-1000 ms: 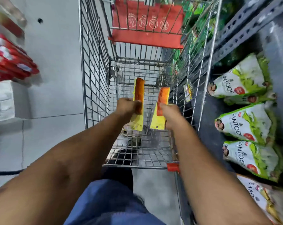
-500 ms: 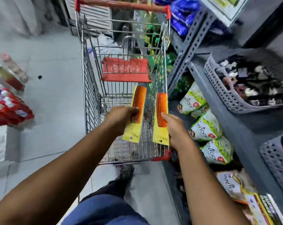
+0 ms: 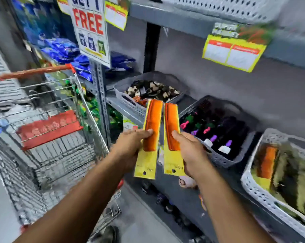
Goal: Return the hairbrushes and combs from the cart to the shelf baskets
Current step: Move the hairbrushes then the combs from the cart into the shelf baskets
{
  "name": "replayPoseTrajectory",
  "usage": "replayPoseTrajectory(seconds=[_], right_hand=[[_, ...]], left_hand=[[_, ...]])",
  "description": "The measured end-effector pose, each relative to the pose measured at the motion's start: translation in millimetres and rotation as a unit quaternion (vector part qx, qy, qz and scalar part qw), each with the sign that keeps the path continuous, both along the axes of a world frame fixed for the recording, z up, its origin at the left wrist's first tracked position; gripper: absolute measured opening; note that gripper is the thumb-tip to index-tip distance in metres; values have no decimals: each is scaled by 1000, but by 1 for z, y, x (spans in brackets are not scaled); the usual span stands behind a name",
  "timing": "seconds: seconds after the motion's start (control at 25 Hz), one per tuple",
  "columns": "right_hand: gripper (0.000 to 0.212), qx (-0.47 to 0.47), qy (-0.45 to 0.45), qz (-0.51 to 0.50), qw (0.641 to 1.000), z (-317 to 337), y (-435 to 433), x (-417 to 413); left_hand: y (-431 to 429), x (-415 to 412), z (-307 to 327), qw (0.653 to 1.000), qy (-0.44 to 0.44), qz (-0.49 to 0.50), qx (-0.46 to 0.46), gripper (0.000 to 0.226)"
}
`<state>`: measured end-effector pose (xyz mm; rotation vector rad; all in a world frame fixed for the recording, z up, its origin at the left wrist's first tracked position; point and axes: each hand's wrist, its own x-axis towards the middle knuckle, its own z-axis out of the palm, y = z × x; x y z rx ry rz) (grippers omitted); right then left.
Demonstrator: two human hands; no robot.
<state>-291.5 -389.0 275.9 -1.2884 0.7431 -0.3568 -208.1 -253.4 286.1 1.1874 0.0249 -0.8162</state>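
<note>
My left hand grips an orange comb on a yellow card, held upright. Right beside it, my right hand grips a second orange comb on a yellow card. Both combs hang in the air in front of the grey shelf, between the wire cart on the left and the shelf baskets. A light grey basket at the far right holds similar carded combs, one of them orange. A dark grey basket just behind my right hand holds dark brushes with coloured handles.
Another grey basket with mixed dark and light items sits further back on the shelf. A "FREE" sign hangs on the shelf post. Yellow price tags hang from the upper shelf edge. Green packets lie on the lower shelf.
Both hands lifted the two combs out of the cart and swung them right toward the shelf. My view turned from the cart to the baskets.
</note>
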Motion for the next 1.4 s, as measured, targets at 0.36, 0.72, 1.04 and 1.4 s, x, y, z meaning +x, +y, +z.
replayPoseTrajectory(seconds=[0.36, 0.72, 1.04, 1.4], right_hand=[[56, -90, -13, -195, 977, 40, -95, -142], [14, -135, 10, -320, 938, 56, -136, -226], [23, -232, 106, -321, 912, 46, -179, -262], [37, -295, 280, -287, 867, 12, -230, -276]], left_hand=[[-140, -88, 46, 976, -38, -213, -22, 26], [-225, -151, 48, 951, -65, -300, -28, 29], [-296, -178, 27, 955, -109, -275, 26, 15], [-336, -185, -4, 901, -269, -304, 153, 16]])
